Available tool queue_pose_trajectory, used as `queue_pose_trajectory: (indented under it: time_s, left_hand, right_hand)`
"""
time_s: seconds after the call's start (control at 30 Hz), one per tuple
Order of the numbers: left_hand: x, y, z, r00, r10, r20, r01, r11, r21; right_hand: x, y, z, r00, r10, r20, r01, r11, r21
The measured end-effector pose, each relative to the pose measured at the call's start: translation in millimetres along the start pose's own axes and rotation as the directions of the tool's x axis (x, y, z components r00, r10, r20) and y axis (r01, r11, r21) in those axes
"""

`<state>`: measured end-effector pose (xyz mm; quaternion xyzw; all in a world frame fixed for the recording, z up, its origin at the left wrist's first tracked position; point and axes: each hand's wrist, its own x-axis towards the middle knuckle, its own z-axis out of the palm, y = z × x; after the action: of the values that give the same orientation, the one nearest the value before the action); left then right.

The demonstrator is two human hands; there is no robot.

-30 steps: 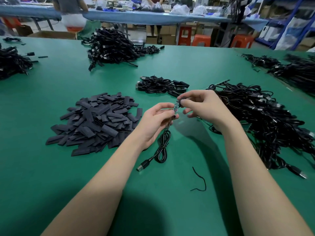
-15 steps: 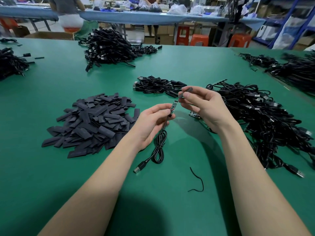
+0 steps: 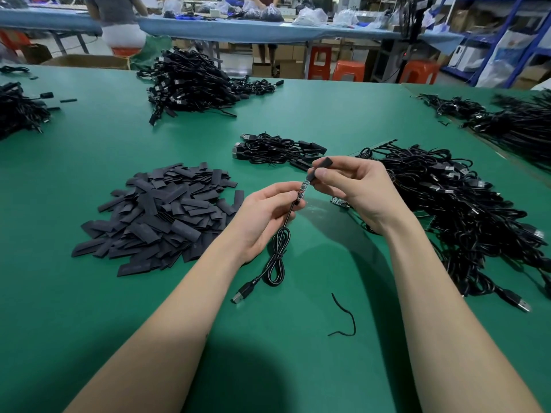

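Head-worn camera faces forward and down, near left hand point(image 3: 262, 217) and right hand point(image 3: 359, 192).

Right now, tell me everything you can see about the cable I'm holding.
The cable is thin, black and glossy, bundled into a small coil that reaches down to the green table, where its USB plug lies. Its far end rises to a small circuit board, pinched at its base by the left hand; the right hand holds a black sleeve at the board's tip.

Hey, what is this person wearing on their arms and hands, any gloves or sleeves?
Nothing worn shows. The left hand and right hand are bare, no gloves or rings. The left forearm and right forearm are uncovered to the frame's edge: no sleeves, watch or wristband.
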<state>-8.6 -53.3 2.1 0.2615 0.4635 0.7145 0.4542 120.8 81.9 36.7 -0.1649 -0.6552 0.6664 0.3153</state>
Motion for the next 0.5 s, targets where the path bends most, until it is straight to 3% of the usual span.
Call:
queue_pose_trajectory:
  time_s: [0.5]
  left_hand:
    - [-3.0,-0.5,0.9,0.999,0.014,0.047,-0.016,0.998,0.053]
  right_hand:
    - [-4.3,-6.1,-12.2,0.987,0.098,0.129,-0.087,0.992,-0.09]
